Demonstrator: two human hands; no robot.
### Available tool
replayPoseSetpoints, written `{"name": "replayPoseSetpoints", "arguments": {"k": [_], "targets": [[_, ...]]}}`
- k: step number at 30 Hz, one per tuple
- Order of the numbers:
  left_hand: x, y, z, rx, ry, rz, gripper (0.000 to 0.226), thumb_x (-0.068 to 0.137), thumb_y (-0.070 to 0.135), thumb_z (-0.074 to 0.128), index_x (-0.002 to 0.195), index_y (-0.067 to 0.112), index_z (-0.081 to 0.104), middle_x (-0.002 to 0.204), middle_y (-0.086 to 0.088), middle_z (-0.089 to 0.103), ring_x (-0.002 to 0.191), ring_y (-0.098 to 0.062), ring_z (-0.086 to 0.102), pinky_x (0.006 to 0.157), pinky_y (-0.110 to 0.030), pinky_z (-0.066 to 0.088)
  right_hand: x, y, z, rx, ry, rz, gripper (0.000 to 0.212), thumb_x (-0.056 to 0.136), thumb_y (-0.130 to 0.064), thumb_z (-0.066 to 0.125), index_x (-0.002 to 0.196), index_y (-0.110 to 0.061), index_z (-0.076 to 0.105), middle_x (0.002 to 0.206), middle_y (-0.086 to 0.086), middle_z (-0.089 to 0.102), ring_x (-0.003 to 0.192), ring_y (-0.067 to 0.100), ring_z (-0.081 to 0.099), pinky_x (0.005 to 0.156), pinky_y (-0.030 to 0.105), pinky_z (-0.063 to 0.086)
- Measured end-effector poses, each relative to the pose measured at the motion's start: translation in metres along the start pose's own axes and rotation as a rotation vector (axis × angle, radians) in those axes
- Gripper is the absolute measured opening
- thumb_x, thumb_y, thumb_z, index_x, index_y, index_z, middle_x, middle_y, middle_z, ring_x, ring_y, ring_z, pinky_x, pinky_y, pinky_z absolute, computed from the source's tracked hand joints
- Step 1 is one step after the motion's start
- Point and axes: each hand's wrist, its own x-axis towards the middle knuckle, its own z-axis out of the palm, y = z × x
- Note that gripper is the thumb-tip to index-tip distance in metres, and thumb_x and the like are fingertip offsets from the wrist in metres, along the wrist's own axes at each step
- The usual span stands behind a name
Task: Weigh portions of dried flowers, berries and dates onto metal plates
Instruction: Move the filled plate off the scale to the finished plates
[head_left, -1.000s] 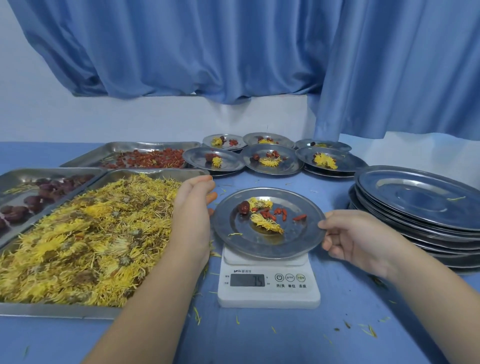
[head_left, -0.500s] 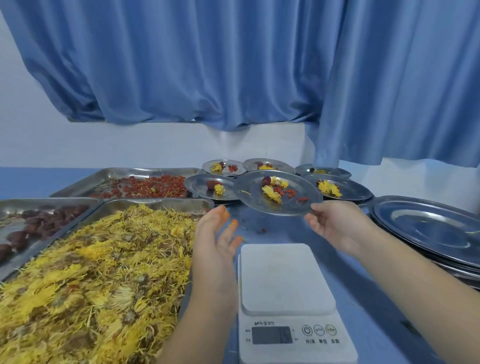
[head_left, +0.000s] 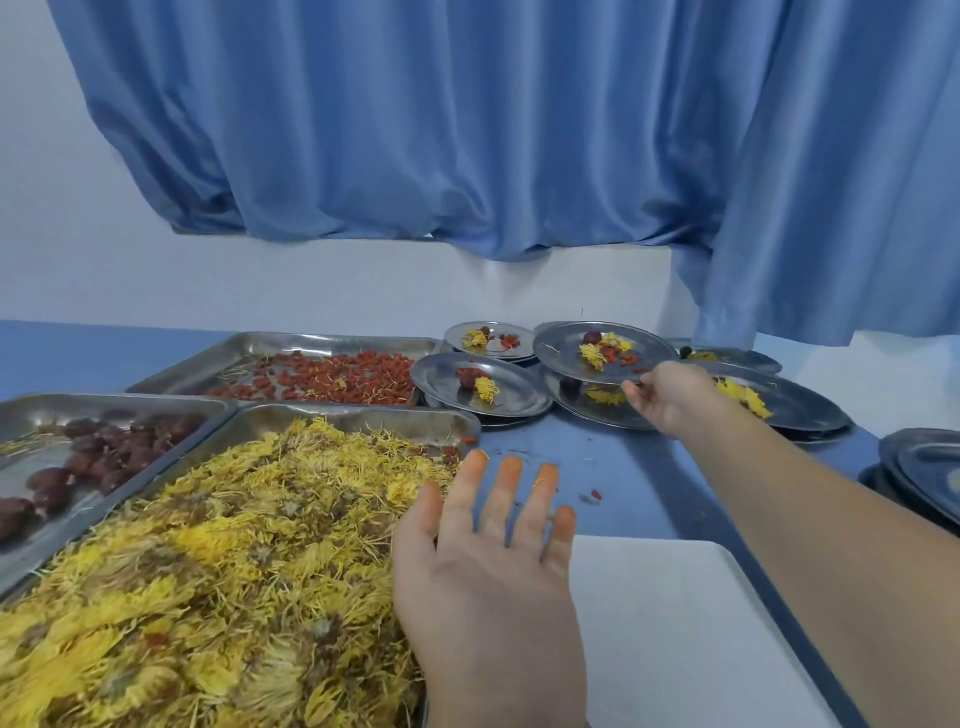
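Note:
My right hand (head_left: 670, 397) grips the near rim of a filled metal plate (head_left: 561, 356) holding yellow flowers, red berries and a date, above the other filled plates at the back. My left hand (head_left: 488, 551) hovers with straight, spread fingers and holds nothing, between the flower tray and the scale. The white scale (head_left: 675, 623) at the bottom has a bare top. A big tray of yellow dried flowers (head_left: 208, 571) fills the lower left. Behind it lie a tray of red berries (head_left: 332, 382) and a tray of dates (head_left: 104, 457).
Several filled plates (head_left: 447, 384) crowd the back of the blue table (head_left: 597, 467). A stack of bare metal plates (head_left: 924, 478) sits at the right edge. Loose berries and petals dot the table. A blue curtain (head_left: 467, 130) hangs behind.
My right hand lifted the filled plate off the scale and carried it to the back, over the other plates. My left hand let go of it and now hovers with spread fingers.

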Motion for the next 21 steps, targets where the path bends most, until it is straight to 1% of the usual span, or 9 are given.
{"name": "replayPoseSetpoints", "arguments": {"k": [2,6,8,10,12,15,18,21], "targets": [[0.001,0.001,0.001,-0.010,0.008,-0.007,0.044,0.091,0.053,0.044,0.110,0.021,0.067,0.117,-0.013,0.070,0.105,-0.035,0.065,0.084,-0.047,0.047,0.006,0.003,0.004,-0.003,0.008,0.005,0.031,0.093,0.009,0.043,0.122,0.000,0.049,0.103,0.014,0.054,0.072,0.019,0.059,0.042,0.021,0.053],[0.000,0.002,0.001,-0.009,0.003,-0.012,0.047,0.089,0.053,0.046,0.111,0.019,0.069,0.113,-0.013,0.072,0.105,-0.036,0.066,0.085,-0.047,0.047,0.011,0.010,0.008,0.016,0.012,0.004,0.039,0.092,0.012,0.042,0.129,0.001,0.046,0.098,0.012,0.053,0.072,0.019,0.058,0.040,0.021,0.052],[-0.001,0.002,0.000,-0.004,-0.007,-0.008,0.047,0.088,0.053,0.047,0.110,0.019,0.070,0.111,-0.013,0.073,0.104,-0.036,0.067,0.083,-0.047,0.048,0.011,0.012,0.009,0.017,0.019,0.011,0.039,0.092,0.012,0.043,0.130,0.001,0.045,0.101,0.014,0.056,0.073,0.020,0.060,0.039,0.021,0.051],[-0.001,0.003,0.000,-0.003,-0.008,-0.002,0.046,0.088,0.053,0.048,0.110,0.019,0.070,0.109,-0.013,0.074,0.103,-0.036,0.068,0.082,-0.047,0.048,0.011,0.013,0.008,0.013,0.017,0.025,0.038,0.092,0.011,0.045,0.129,0.000,0.046,0.105,0.015,0.057,0.075,0.020,0.061,0.040,0.021,0.052],[-0.001,0.003,0.001,0.001,-0.007,-0.001,0.045,0.088,0.053,0.047,0.109,0.020,0.070,0.110,-0.012,0.074,0.102,-0.035,0.068,0.082,-0.047,0.048,0.010,0.012,0.006,-0.001,0.008,0.035,0.032,0.093,0.009,0.046,0.123,0.000,0.049,0.108,0.014,0.058,0.078,0.020,0.061,0.042,0.022,0.053],[-0.002,0.003,0.001,0.016,-0.008,0.006,0.044,0.088,0.052,0.047,0.109,0.020,0.070,0.110,-0.012,0.074,0.101,-0.035,0.069,0.080,-0.046,0.048,0.006,0.010,0.003,0.037,-0.032,0.066,0.024,0.093,0.011,0.047,0.113,-0.001,0.050,0.099,0.013,0.054,0.081,0.022,0.059,0.042,0.024,0.054],[-0.002,0.002,0.000,0.033,-0.011,0.019,0.044,0.089,0.052,0.046,0.108,0.020,0.070,0.110,-0.011,0.074,0.099,-0.034,0.070,0.079,-0.045,0.048,0.000,0.008,0.000,0.082,-0.079,0.079,0.026,0.091,0.014,0.045,0.110,-0.004,0.048,0.100,0.013,0.049,0.086,0.026,0.056,0.052,0.028,0.056],[-0.001,0.001,-0.001,0.046,-0.012,0.036,0.045,0.090,0.052,0.046,0.111,0.020,0.069,0.110,-0.010,0.074,0.099,-0.033,0.071,0.081,-0.045,0.048,-0.008,0.008,-0.002,0.081,-0.127,0.087,0.031,0.091,0.014,0.044,0.121,0.003,0.047,0.090,0.015,0.051,0.085,0.027,0.057,0.061,0.032,0.056]]}}
